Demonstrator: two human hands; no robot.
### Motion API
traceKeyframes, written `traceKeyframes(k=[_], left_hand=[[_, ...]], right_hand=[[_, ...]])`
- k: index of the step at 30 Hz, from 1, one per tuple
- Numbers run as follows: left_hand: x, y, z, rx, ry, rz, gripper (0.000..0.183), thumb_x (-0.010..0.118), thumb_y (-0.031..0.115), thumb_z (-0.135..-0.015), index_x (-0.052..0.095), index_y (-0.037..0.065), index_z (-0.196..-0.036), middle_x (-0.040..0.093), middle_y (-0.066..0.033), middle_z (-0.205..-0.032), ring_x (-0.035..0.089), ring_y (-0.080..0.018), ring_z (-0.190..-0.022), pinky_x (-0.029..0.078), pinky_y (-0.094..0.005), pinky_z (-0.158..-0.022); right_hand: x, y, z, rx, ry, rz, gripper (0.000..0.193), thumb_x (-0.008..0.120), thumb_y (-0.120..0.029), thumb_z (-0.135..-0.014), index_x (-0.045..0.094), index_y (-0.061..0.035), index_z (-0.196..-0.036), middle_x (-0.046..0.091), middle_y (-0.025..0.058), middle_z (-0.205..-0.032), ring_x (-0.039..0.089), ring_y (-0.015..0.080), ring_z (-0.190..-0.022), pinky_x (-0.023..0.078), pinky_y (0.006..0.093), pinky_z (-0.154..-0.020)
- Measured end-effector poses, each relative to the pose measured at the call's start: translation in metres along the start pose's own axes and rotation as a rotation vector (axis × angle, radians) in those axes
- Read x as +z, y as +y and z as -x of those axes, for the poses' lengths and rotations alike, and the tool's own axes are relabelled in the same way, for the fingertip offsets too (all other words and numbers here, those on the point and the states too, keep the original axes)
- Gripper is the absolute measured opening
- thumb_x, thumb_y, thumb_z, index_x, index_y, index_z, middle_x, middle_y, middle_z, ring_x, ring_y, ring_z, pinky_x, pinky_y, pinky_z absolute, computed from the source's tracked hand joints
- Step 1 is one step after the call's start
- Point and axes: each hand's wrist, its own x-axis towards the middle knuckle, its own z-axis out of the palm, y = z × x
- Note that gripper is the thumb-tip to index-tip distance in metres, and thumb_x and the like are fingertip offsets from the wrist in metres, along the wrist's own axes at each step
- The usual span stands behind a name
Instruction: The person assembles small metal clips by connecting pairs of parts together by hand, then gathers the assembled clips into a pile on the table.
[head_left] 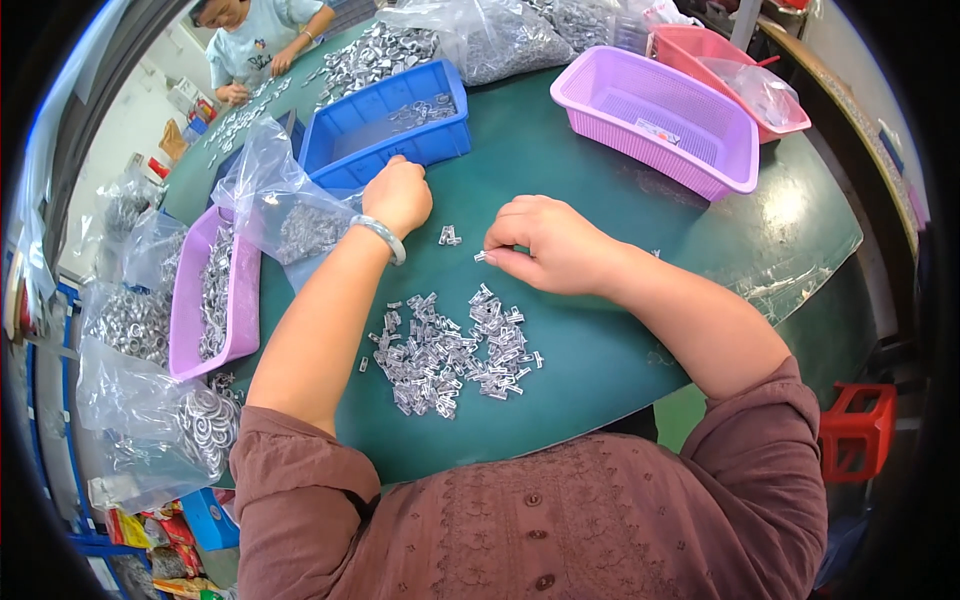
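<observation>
My right hand [545, 240] pinches a small silver fitting [480, 257]; my left hand [398, 195], curled, contents undeterminable, is beside the blue bin [440, 141]. Loose fittings [432, 362] lie piled nearer, on the green table [590, 350].

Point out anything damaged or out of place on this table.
The green tabletop looks damaged near its right-hand edge: a pale, scuffed patch there interrupts the smoother green surface.

A: What lies in the near middle of the tabletop [600, 350]?
B: Small pieces [428, 358], heaped.
A: Behind them?
B: Left, a bin [445, 136] containing parts [425, 110]; right, a basket [622, 146].
A: Left of them?
B: A second basket [244, 300], further parts [214, 300] within, bags [130, 400] along its left.
</observation>
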Motion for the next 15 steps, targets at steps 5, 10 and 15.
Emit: traceKeyframes(k=[5, 10, 15], left_hand=[[0.002, -0.006, 0.004, 0.034, 0.060, 0.086, 0.024, 0.049, 0.014, -0.085, 0.068, 0.006, -0.097, 0.058, -0.0139, -0.111, 0.059, -0.0318, -0.098, 0.048, -0.0388, -0.086], [-0.010, 0.001, 0.011, 0.202, 0.203, 0.226, 0.021, 0.051, 0.013, -0.085, 0.067, 0.005, -0.096, 0.059, -0.0128, -0.108, 0.059, -0.0307, -0.098, 0.047, -0.0386, -0.085], [-0.049, 0.001, -0.007, 0.308, 0.539, 0.231, 0.021, 0.055, 0.013, -0.085, 0.066, 0.004, -0.099, 0.060, -0.0118, -0.108, 0.060, -0.0306, -0.095, 0.048, -0.0382, -0.082]], right_hand=[[0.000, 0.000, -0.001, -0.008, 0.018, -0.003, 0.012, 0.060, -0.015, -0.079, 0.064, -0.0030, -0.078, 0.063, 0.0117, -0.078, 0.059, 0.0312, -0.081, 0.046, 0.0409, -0.076], [-0.001, 0.004, 0.001, -0.005, 0.044, 0.007, 0.012, 0.060, -0.014, -0.078, 0.064, -0.0027, -0.078, 0.064, 0.0121, -0.078, 0.059, 0.0315, -0.081, 0.047, 0.0412, -0.076], [0.000, 0.010, 0.001, -0.019, 0.057, 0.009, 0.008, 0.063, -0.011, -0.080, 0.064, -0.0039, -0.082, 0.062, 0.0100, -0.079, 0.059, 0.0274, -0.079, 0.047, 0.0366, -0.069]])
